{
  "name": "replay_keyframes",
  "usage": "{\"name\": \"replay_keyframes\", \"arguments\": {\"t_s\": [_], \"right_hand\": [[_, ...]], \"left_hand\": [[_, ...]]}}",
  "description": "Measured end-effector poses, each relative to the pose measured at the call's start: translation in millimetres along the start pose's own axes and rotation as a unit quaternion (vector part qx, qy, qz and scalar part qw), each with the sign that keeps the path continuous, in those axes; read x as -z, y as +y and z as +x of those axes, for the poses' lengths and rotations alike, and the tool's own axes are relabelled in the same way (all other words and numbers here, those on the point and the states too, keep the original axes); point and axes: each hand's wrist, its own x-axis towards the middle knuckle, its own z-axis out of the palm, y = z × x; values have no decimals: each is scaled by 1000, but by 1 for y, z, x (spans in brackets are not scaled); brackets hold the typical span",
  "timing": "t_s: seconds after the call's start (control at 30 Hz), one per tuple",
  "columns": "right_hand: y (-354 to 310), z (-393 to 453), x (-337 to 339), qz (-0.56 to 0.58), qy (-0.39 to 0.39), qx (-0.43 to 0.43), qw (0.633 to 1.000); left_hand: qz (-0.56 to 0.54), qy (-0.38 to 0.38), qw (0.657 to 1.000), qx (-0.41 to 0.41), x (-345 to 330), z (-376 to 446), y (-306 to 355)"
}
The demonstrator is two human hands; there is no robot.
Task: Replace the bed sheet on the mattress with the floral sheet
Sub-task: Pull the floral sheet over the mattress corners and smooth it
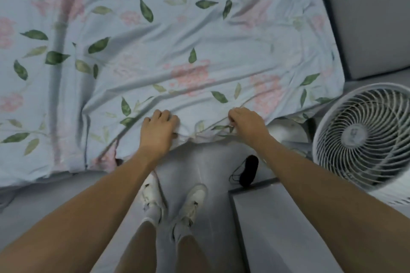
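The floral sheet (177, 46), pale blue with pink flowers and green leaves, lies spread and wrinkled over the bed, filling the upper part of the head view. Its near hem hangs over the bed's front edge. My left hand (158, 131) grips that hem with curled fingers. My right hand (246, 122) pinches the same hem a little to the right. The mattress itself is hidden under the sheet.
A white fan (363, 137) stands on the floor at the right, close to the bed's corner. A black eye mask (248, 170) lies on the grey floor beside a grey box-like edge (277, 217). My feet in white shoes (173, 201) stand before the bed. A grey wall panel (366, 17) rises at right.
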Motion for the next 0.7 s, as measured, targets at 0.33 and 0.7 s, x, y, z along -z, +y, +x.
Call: {"name": "replay_keyframes", "arguments": {"t_s": [0.33, 0.7], "right_hand": [[16, -10, 12, 16, 60, -83, 995], [64, 16, 32, 55, -56, -86, 993]], "left_hand": [[-106, -241, 955, -133, 5, -10, 41], [-73, -10, 996, -49, 57, 86, 52]]}}
